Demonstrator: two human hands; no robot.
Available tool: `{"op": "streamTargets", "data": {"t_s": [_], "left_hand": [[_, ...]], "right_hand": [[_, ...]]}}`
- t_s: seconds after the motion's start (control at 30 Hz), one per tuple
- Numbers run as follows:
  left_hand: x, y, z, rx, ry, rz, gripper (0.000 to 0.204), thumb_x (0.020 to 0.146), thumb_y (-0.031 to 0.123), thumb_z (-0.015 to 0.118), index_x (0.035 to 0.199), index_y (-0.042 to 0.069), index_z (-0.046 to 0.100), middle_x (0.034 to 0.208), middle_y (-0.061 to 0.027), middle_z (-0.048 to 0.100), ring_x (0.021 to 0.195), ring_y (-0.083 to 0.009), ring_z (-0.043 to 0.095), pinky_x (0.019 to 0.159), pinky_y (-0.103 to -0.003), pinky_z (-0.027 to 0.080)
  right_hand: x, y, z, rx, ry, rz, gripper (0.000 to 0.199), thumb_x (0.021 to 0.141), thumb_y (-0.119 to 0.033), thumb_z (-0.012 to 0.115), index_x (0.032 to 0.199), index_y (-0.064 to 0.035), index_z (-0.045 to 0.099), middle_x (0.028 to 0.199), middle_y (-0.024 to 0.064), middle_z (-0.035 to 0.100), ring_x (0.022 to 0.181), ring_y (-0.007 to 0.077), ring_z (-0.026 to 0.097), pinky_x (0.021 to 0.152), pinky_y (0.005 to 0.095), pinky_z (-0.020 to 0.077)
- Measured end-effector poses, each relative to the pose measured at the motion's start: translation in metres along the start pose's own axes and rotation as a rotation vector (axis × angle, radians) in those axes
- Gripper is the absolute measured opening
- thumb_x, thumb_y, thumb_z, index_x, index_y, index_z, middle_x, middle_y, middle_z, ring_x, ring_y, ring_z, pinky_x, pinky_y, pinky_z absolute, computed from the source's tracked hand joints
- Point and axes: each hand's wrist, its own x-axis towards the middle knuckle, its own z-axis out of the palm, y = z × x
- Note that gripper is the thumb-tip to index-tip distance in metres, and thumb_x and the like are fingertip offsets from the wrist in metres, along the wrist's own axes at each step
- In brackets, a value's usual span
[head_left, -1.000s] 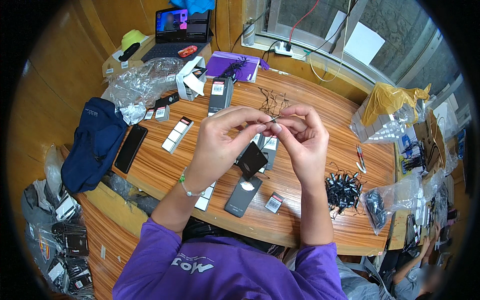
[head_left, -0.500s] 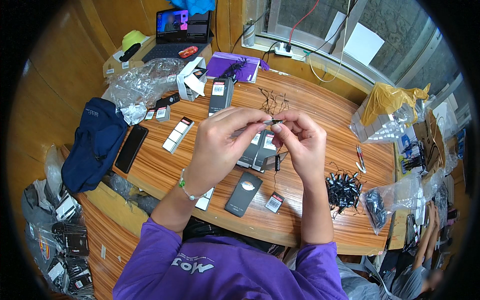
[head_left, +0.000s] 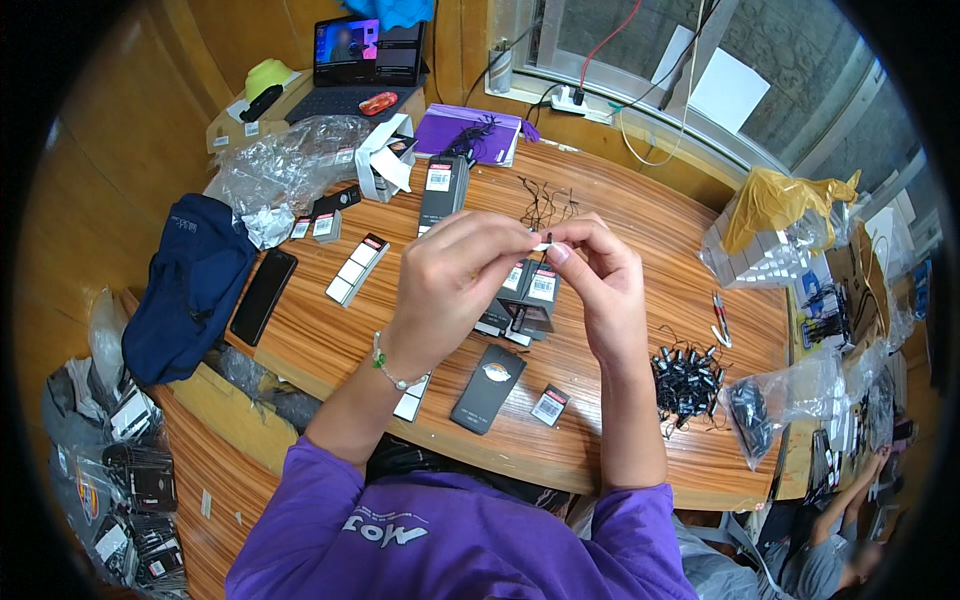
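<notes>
A: what changed?

B: hands dropped a bit; my left hand [head_left: 455, 275] and right hand [head_left: 595, 275] still pinch the small white tag [head_left: 543, 245] between fingertips, above the black boxes [head_left: 525, 300] on the worktop [head_left: 640, 200].

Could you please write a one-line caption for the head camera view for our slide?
Both hands, left hand and right hand, pinch a small white tag above a wooden table strewn with small black boxes.

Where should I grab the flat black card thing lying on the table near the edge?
Pinch the flat black card by its two long edges, coming straight down from above. It lies flat and alone on the wooden table, and its narrow width probably fits between finger and thumb.
</notes>
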Motion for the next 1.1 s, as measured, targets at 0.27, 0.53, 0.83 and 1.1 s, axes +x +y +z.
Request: {"op": "streamTargets", "data": {"t_s": [0.27, 0.53, 0.83, 1.1], "left_hand": [[-0.006, -0.016, 0.000, 0.073, -0.088, 0.209, 0.019, 0.062, -0.004, 0.066, 0.079, 0.005, 0.064, 0.077, -0.0046, 0.061, 0.074, -0.0191, 0.058, 0.066, -0.030, 0.047], [-0.020, -0.017, 0.016, -0.340, -0.282, -0.307, 0.016, 0.075, -0.001, 0.063, 0.090, 0.004, 0.063, 0.077, -0.0009, 0.052, 0.079, -0.0087, 0.050, 0.064, -0.022, 0.042], [-0.042, -0.018, 0.046, -0.959, -0.190, -0.622, 0.030, 0.081, -0.004, 0.056, 0.106, 0.005, 0.042, 0.100, -0.0081, 0.053, 0.089, -0.0126, 0.054, 0.076, -0.026, 0.049], [-0.029, -0.021, 0.029, -0.773, 0.004, -0.528, 0.033, 0.078, -0.008, 0.058, 0.106, 0.001, 0.043, 0.092, -0.0076, 0.057, 0.084, -0.0119, 0.057, 0.075, -0.023, 0.049]], "right_hand": [[-0.002, -0.006, -0.004, 0.576, 0.086, 0.084, 0.006, 0.084, -0.010, 0.056, 0.086, -0.0054, 0.053, 0.078, 0.0007, 0.053, 0.072, 0.0112, 0.049, 0.072, 0.0257, 0.0412], [0.003, -0.001, -0.012, 0.983, -0.121, -0.061, 0.011, 0.094, -0.024, 0.041, 0.095, -0.0133, 0.044, 0.067, 0.0008, 0.044, 0.060, 0.0127, 0.041, 0.066, 0.0315, 0.0389], [0.004, 0.000, -0.013, 1.012, -0.045, -0.038, 0.014, 0.093, -0.026, 0.041, 0.094, -0.0135, 0.046, 0.065, -0.0005, 0.040, 0.057, 0.0112, 0.036, 0.061, 0.0278, 0.0349], [0.004, -0.004, -0.017, 0.708, 0.051, -0.070, 0.009, 0.090, -0.017, 0.048, 0.092, -0.0080, 0.049, 0.068, 0.0029, 0.048, 0.060, 0.0114, 0.043, 0.060, 0.0255, 0.0389]]}}
